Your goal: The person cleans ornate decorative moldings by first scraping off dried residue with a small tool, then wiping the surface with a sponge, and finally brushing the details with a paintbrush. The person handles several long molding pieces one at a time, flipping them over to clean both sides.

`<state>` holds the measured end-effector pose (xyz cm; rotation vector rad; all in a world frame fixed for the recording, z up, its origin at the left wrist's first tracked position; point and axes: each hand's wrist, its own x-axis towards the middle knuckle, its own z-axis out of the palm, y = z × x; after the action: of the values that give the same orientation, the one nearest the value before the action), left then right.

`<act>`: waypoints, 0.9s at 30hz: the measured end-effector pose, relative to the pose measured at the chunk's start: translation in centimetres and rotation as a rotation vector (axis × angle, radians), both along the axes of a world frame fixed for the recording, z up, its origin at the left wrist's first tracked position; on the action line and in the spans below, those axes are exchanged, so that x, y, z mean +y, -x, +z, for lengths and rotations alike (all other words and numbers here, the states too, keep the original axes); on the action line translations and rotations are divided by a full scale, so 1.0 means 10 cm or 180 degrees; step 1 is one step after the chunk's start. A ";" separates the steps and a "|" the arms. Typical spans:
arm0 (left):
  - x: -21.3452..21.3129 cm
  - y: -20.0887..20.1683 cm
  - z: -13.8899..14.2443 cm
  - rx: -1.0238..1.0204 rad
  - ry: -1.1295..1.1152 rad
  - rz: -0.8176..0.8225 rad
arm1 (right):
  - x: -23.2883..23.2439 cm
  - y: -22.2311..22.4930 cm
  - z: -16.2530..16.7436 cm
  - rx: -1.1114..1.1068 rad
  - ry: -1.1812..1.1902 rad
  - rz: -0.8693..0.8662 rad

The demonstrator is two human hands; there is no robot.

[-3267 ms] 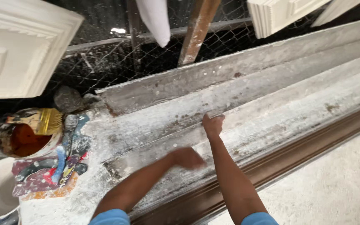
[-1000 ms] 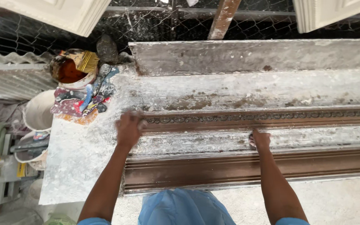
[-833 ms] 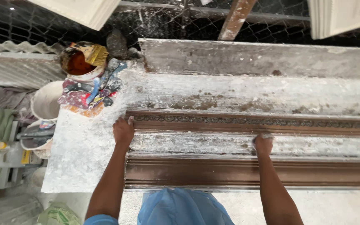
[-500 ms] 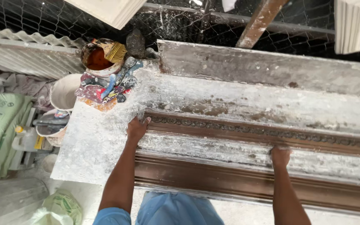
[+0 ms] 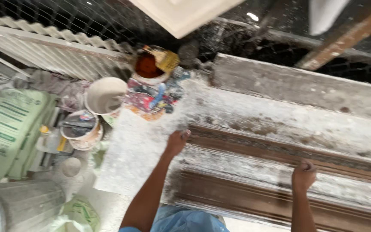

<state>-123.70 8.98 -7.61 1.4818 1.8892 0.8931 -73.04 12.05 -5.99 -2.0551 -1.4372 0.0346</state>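
We are leaning over the bench (image 5: 129, 159), both arms stretched out over a long brown moulding (image 5: 280, 180) lying lengthwise on it. Our left hand (image 5: 177, 141) is resting at the moulding's near end, fingers loosely curled over the end of its upper carved ridge. Our right hand (image 5: 303, 174) is lying further along the same piece, fingers bent and pressing down on the pale, dusty band between the two brown ridges; motion blur is keeping us from telling whether it is pinching anything.

Judging from how things lie, the moulding is already sitting flat on the bench and is only partly cleaned or coated: white powdery residue is covering its middle band and much of the bench around it, while the brown ridges are showing through.

Left of the bench, low down, a small tub (image 5: 80, 129) is holding a tool and dark residue, and beside it a white bucket (image 5: 104, 95) is looking empty. A green printed sack (image 5: 5, 129) is lying further left. At the bench's far corner a paint-smeared rag (image 5: 153, 96) is lying under a pot of reddish-brown liquid (image 5: 147, 66), with a wide yellow-bristled brush (image 5: 165, 59) resting across its rim. Beyond, wire mesh (image 5: 86, 21) is closing off the back.
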 end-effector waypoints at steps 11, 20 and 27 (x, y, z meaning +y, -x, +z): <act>-1.38 1.32 1.16 -0.0195 -0.1128 0.0573 | -0.61 4.41 -0.41 0.3046 0.2743 0.1789; -1.75 2.19 0.71 0.1173 -0.0214 0.0557 | -0.83 6.02 0.68 0.5606 0.4158 0.2440; -1.39 1.99 0.93 0.0230 -0.1455 0.0607 | -0.68 6.25 0.68 0.5183 0.3793 0.2559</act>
<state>-143.58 -4.95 1.71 1.6219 1.9915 1.4549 -135.52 5.23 0.83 -0.9536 -0.8624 2.5914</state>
